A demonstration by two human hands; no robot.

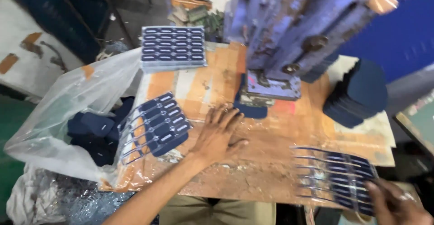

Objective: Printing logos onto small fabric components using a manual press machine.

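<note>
Nearest to you, at the lower right, your right hand (392, 202) rests on a punched blue sheet (337, 177) that lies flat on the near right corner of the workbench (271, 130). The fingers press on its near edge; whether they are curled under it cannot be told from this view, as the hand is blurred.

Your left hand (219, 137) lies open, palm down, on the bare bench top, grasping nothing. Just to its left, a second punched sheet (156, 125) droops over the bench edge into a clear plastic bag (58, 116) holding loose dark blue pieces (97, 134).

Handling: judge the sheet as light, thin and flexible. The rows of slots leave narrow strips between them, and these will likely bend or tear if pulled singly. Take hold along an unpunched border and support the sheet flat.

Stock and packaging, by position:
- Far left centre of the bench: a squared stack of slotted blue sheets (172, 48), rectangular, with pale slot openings.
- Far right: a stack of plain dark blue blanks (359, 94) with rounded corners.
- Centre rear: the blue press (294, 35), paint worn, standing on the bench.

No legible label or sign shows.
</note>
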